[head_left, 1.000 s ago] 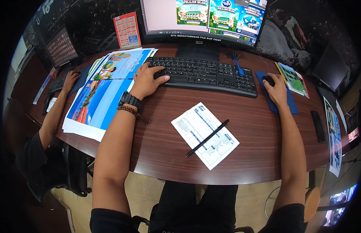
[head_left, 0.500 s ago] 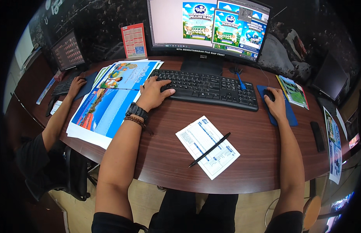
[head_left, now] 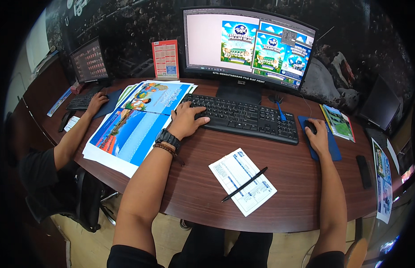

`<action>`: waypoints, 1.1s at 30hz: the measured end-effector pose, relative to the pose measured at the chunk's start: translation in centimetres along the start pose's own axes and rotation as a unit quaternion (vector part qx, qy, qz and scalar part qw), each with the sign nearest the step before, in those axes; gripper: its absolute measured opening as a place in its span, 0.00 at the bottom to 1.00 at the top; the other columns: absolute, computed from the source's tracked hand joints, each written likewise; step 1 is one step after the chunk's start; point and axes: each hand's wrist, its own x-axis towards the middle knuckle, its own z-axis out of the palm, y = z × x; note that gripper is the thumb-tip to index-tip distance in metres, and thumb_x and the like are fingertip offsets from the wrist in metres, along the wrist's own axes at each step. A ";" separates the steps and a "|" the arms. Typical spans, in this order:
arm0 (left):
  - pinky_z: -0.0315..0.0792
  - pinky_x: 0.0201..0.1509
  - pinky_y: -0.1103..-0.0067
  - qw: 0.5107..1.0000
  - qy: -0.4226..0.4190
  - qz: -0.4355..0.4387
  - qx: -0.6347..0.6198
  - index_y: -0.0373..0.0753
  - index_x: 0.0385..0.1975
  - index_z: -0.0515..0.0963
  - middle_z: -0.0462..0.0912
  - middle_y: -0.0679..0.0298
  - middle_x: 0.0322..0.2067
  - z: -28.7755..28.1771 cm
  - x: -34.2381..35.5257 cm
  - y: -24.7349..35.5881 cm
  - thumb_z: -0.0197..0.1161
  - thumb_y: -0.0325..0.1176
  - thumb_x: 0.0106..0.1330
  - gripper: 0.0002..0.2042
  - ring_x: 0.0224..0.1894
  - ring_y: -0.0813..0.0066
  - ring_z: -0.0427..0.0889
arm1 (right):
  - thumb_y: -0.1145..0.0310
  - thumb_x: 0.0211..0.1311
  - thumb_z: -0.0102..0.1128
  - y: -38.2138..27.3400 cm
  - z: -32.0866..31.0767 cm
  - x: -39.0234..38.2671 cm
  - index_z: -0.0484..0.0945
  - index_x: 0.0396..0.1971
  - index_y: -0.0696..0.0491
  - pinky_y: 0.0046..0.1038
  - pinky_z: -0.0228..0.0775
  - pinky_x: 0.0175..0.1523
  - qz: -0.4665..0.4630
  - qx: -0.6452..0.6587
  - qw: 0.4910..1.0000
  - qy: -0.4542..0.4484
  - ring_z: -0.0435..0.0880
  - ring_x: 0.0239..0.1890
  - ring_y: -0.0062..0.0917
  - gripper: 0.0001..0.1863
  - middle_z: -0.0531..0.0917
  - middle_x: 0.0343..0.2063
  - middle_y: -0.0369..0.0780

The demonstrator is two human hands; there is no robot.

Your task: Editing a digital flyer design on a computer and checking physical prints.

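Head view, red card (head_left: pixel 165 59) behind posters (head_left: pixel 135 123)

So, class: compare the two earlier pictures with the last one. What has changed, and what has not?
Only the view shifts: the camera tilts up, showing more of the monitor. The left hand stays on the keyboard, the right hand stays on the mouse. The pen lies on the form as before.

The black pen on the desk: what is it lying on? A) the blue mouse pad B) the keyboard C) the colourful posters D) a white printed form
D: the black pen lies slantwise across the white printed form, on the desk below the keyboard.
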 end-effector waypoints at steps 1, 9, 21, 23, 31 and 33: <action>0.49 0.68 0.46 1.000 0.002 0.000 0.000 0.57 0.57 0.77 0.64 0.45 0.64 -0.1 -0.1 0.1 0.64 0.55 0.62 0.24 0.68 0.44 0.58 | 0.64 0.57 0.62 -0.1 -0.1 0.0 0.78 0.50 0.53 0.38 0.66 0.60 -0.001 0.000 1.000 0.001 0.74 0.55 0.44 0.21 0.74 0.50 0.48; 0.43 0.70 0.48 1.000 -0.010 -0.015 0.000 0.56 0.56 0.79 0.61 0.43 0.65 -0.1 -0.1 0.2 0.62 0.55 0.63 0.23 0.70 0.45 0.53 | 0.64 0.57 0.62 -0.4 -0.1 0.0 0.79 0.49 0.54 0.38 0.66 0.60 0.002 0.009 1.000 0.002 0.74 0.54 0.44 0.20 0.74 0.49 0.48; 0.43 0.70 0.47 1.000 -0.013 -0.014 -0.010 0.56 0.57 0.78 0.61 0.43 0.65 -0.2 -0.1 0.2 0.63 0.55 0.63 0.23 0.71 0.46 0.53 | 0.64 0.57 0.62 -0.6 -0.2 -0.1 0.79 0.50 0.55 0.37 0.66 0.59 0.009 0.010 1.000 -0.003 0.74 0.54 0.43 0.21 0.74 0.49 0.48; 0.43 0.70 0.47 1.000 -0.010 -0.012 -0.011 0.56 0.57 0.78 0.62 0.43 0.65 -0.2 -0.1 0.1 0.63 0.55 0.63 0.23 0.71 0.47 0.53 | 0.64 0.57 0.62 -0.6 -0.2 -0.1 0.79 0.50 0.55 0.37 0.66 0.60 0.008 0.005 1.000 -0.001 0.74 0.54 0.43 0.21 0.74 0.49 0.47; 0.47 0.69 0.46 1.000 -0.006 -0.006 -0.005 0.56 0.57 0.78 0.62 0.43 0.65 -0.1 0.0 0.2 0.64 0.54 0.62 0.23 0.69 0.43 0.56 | 0.63 0.57 0.63 -0.5 -0.3 -0.1 0.79 0.50 0.54 0.37 0.66 0.59 0.014 0.000 1.000 -0.004 0.74 0.55 0.43 0.21 0.74 0.50 0.47; 0.48 0.70 0.48 1.000 -0.001 -0.004 -0.003 0.56 0.56 0.78 0.63 0.43 0.64 -0.2 -0.1 0.3 0.64 0.54 0.62 0.23 0.69 0.44 0.57 | 0.63 0.57 0.63 -0.5 -0.3 -0.1 0.79 0.50 0.54 0.37 0.66 0.60 0.016 -0.007 1.000 -0.007 0.74 0.55 0.43 0.21 0.74 0.51 0.47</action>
